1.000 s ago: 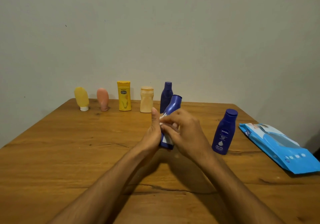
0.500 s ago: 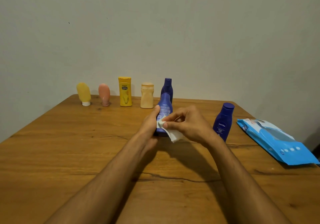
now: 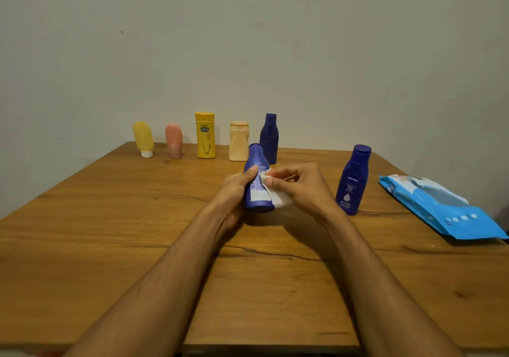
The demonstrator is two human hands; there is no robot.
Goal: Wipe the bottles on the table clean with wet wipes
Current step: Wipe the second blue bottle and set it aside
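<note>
Wooden brown table [image 3: 110, 246] bearing all items. Left hand [image 3: 234, 191]: thumb and fingers curled round a dark-blue plastic lotion bottle [image 3: 257, 180] near mid-table, back label facing the camera, cap pointing away; whether its base touches the wood cannot be told. Right hand [image 3: 300, 188]: fingertips pinching a white wet wipe [image 3: 278, 199] against that bottle's right side. Right of the held bottle: upright dark-blue NIVEA bottle [image 3: 353, 180]; farther right, flat light-blue wipes pack [image 3: 440, 205]. Behind the held bottle, left to right: yellow tube [image 3: 143, 137], pink tube [image 3: 174, 140], yellow bottle [image 3: 205, 134], peach bottle [image 3: 239, 141], dark-blue rear bottle [image 3: 269, 136]. Beyond: plain grey wall [image 3: 248, 39].
</note>
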